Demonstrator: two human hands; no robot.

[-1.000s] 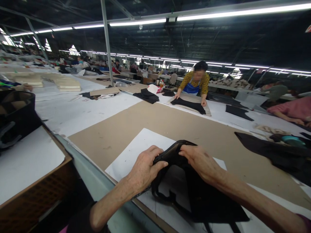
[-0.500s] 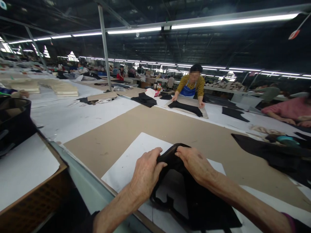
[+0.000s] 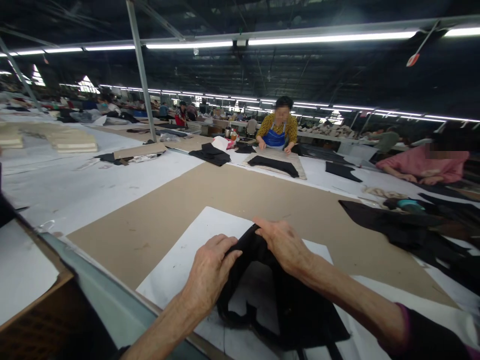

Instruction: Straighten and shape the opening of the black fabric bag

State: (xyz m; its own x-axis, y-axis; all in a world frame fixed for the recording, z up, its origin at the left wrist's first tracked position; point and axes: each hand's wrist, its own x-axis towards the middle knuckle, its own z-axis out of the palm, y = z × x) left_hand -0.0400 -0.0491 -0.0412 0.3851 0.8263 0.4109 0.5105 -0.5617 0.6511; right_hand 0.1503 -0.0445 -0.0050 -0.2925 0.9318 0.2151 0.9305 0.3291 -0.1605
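Note:
A black fabric piece [image 3: 300,305] with a large opening in it lies on a white sheet [image 3: 187,245] near the table's front edge. My left hand [image 3: 212,267] pinches the upper left part of its dark rim between thumb and fingers. At the top of the same rim, my right hand [image 3: 283,245] grips the fabric, its fingertips close to those of my left hand. The undersides of my right fingers are hidden. White paper shows through the opening.
Brown paper [image 3: 150,210] covers the table around the sheet. Black cloth [image 3: 397,230] lies at the right. Across the table, a person in a blue apron [image 3: 275,135] handles a black piece [image 3: 273,164]. Cream stacks [image 3: 75,140] stand at the left.
The view has turned right, so the scene sits further left. Both hands still hold the fabric rim. The person opposite has drawn their hands back from the black piece and closer together.

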